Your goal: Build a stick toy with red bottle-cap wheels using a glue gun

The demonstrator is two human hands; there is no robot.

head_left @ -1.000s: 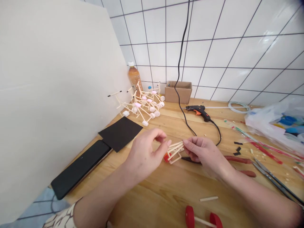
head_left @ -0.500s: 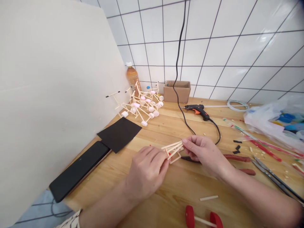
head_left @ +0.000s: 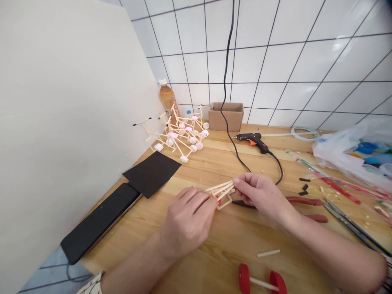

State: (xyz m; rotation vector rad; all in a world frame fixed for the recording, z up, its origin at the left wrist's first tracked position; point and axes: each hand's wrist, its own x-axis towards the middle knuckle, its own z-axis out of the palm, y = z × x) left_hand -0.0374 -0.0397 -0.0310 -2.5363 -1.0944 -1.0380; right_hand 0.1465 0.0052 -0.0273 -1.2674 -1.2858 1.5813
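Note:
Between my hands is a small frame of thin wooden sticks (head_left: 223, 189), with a bit of red at its left side. My left hand (head_left: 190, 216) is closed on the frame's left end, and the fingers hide that part. At the other end, the thumb and fingers of my right hand (head_left: 255, 192) pinch the tips where the sticks come together. Under my right hand lie pliers with red handles (head_left: 306, 201), partly covered. Nearer to me are a loose short stick (head_left: 268, 253) and a stick axle with two red bottle-cap wheels (head_left: 244, 278).
Several stick models with cap wheels (head_left: 183, 136) stand at the back left, by a drink bottle (head_left: 168, 97). A glue gun (head_left: 253, 141), cardboard box (head_left: 228, 117), scissors (head_left: 352, 226), black sheet (head_left: 152, 173), phone (head_left: 101, 220) and plastic bag of caps (head_left: 346, 153) surround the work area.
The whole view has shifted slightly. Both hands keep their grip on the stick frame, with hardly any movement between them.

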